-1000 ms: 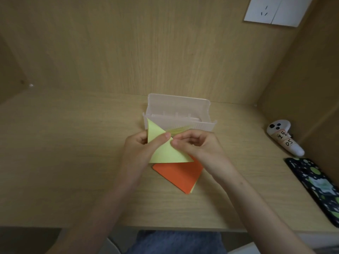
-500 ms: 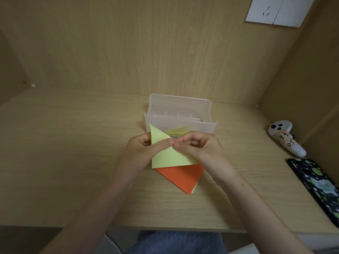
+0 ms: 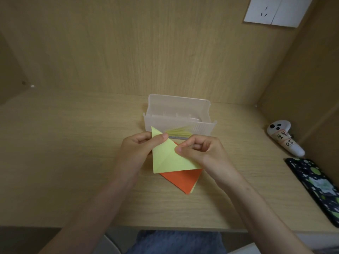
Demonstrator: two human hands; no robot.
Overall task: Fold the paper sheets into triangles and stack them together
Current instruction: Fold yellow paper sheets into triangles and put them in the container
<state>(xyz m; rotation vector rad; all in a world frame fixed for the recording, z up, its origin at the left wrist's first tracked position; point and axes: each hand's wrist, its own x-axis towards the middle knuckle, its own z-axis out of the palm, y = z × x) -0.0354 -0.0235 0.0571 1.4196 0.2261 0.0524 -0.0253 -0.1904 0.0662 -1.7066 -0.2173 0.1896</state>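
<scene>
Yellow paper folded into a triangle (image 3: 169, 159) sits at the centre of the frame, and we see both hands on it. The left hand (image 3: 139, 149) pinches its upper point, thumb on top. The right hand (image 3: 201, 151), fingers curled, pinches its slanted right edge near the middle. A crease runs down its face toward the lower left corner. Its bottom edge overlaps an orange folded paper triangle (image 3: 183, 180) lying flat on the light wooden desk (image 3: 64, 162); a thin pale yellow edge shows along the orange one's lower right side. Just behind the hands stands a translucent plastic box (image 3: 176, 107), with fanned yellow sheets (image 3: 178, 133) at its front. We find a broad stretch of desk left of the hands. At the right of the frame lie a white handheld controller (image 3: 282, 138) and a dark patterned phone (image 3: 315, 184), well apart from the paper. The desk's near edge runs along the bottom.
</scene>
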